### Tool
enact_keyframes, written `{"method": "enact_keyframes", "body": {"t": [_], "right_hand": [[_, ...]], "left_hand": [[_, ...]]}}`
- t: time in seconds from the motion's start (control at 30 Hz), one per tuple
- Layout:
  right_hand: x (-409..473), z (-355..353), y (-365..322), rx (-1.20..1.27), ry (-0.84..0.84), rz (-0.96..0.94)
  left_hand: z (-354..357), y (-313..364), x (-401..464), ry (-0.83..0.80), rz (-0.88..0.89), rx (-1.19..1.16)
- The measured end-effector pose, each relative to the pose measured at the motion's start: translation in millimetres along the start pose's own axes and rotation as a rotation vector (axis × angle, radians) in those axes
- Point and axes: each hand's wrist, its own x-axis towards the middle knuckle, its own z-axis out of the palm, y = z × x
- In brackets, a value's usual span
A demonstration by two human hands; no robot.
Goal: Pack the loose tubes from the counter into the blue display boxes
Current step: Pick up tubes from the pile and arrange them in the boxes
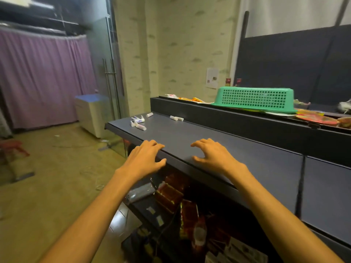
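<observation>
Lying beyond both hands (178, 156): tubes (138, 123).

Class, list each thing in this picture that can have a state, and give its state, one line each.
Left hand: open, fingers on the counter edge, holding nothing.
Right hand: open, over the counter, holding nothing.
Loose tubes: lying scattered at the counter's far end, unpacked.
Green basket: upside down on the raised ledge.
</observation>
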Motion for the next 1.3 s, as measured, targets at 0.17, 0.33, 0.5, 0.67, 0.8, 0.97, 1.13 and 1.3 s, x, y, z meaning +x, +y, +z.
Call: {"method": "enact_keyframes", "body": {"t": [0.17,0.33,0.5,0.67,0.8,0.97,1.13,1.3], "right_hand": [[87,22,-14,0.001,0.005,0.02],[157,35,-27,0.005,0.005,0.047],[217,54,-39,0.003,-0.01,0.084],[272,78,-51,-0.001,0.0,0.168],[307,92,-65,0.009,0.009,0.248],[330,103,-74,0.008,0.023,0.341],[336,103,-65,-0.015,0.036,0.44],[342,104,-47,-0.029,0.046,0.498]], "left_hand": [[4,-72,58,-0.026,-0.004,0.036],[11,-132,107,-0.029,0.014,0.006],[24,-195,152,-0.022,0.016,-0.047],[40,-254,195,-0.036,0.082,-0.089],[51,-299,234,-0.068,0.142,-0.102],[72,-324,276,-0.102,0.215,-0.182],[87,-327,316,-0.153,0.221,-0.149],[100,-317,344,-0.178,0.225,-0.082]]}}
